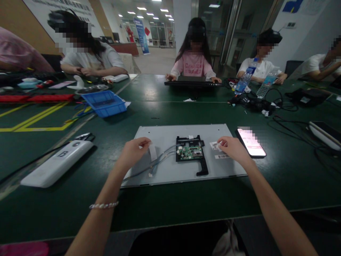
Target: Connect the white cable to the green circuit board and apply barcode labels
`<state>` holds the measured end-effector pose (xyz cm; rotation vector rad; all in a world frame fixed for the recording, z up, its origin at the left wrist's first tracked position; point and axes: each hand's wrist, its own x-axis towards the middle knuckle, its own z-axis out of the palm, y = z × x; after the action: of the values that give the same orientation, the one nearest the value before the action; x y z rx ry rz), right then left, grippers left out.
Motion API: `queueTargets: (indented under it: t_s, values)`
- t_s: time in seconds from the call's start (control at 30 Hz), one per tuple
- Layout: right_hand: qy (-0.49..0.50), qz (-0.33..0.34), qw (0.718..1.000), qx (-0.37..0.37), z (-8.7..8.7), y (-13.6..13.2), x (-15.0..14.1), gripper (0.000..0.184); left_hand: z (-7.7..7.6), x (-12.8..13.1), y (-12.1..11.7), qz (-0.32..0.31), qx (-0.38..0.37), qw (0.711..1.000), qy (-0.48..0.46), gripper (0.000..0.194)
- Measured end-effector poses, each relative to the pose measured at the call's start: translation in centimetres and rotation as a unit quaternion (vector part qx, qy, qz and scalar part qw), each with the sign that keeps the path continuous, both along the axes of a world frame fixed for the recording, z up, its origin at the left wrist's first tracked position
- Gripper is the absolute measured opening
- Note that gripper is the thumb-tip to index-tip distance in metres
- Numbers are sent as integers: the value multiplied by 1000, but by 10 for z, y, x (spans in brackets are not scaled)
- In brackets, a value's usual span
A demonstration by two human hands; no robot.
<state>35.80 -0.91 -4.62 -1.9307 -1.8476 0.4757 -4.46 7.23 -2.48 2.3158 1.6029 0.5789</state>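
Note:
A flat grey metal panel [165,172] lies on the table in front of me. In its middle sits a green circuit board [190,152] in a black plastic frame [204,167], with grey cables [162,156] running left from it. My left hand [135,147] is closed over the panel's left side, pinching a whitish strip [152,153] that hangs down. At the panel's right side my right hand [231,147] is closed, its fingertips on a small printed white label [214,145]. Another label [221,156] lies just below.
A lit phone [250,142] lies right of the panel. On the left are a white power bank [58,161] with a cable and a blue basket [106,105]. Bottles [245,78] and black cables stand back right. Several people sit around the green table [165,206].

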Motion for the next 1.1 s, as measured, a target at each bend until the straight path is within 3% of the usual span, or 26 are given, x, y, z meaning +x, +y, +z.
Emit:
queueTargets:
  t_s: [0.13, 0.23, 0.4, 0.5, 0.6, 0.73, 0.9, 1.0, 1.1]
  values:
    - [-36, -49, 998, -7, -1, 1, 7, 25, 0, 4, -3, 19, 31, 999, 31, 30]
    - [-67, -59, 996, 22, -3, 3, 10, 29, 14, 22, -10, 12, 97, 993, 61, 37]
    - [-54, -35, 997, 39, -4, 2, 6, 26, 39, 90, -15, -126, 134, 975, 125, 31]
    - [-55, -29, 997, 43, -2, 0, 3, 24, 35, 135, -8, -187, 123, 954, 197, 26]
    - [-55, -35, 997, 41, 1, 0, 2, 24, 21, 163, 1, -192, 124, 943, 241, 22]
    - [-53, -43, 997, 41, 4, 2, 4, 25, 11, 170, 11, -182, 125, 943, 248, 25]
    - [-55, -43, 997, 41, 6, 2, 3, 25, 18, 173, 19, -182, 128, 946, 236, 27]
    - [-51, -43, 997, 39, 5, 1, 4, 25, 24, 192, 18, -199, 153, 945, 212, 29]
    - [-46, -42, 997, 40, 3, 2, 6, 25, 23, 217, 11, -255, 168, 927, 216, 24]
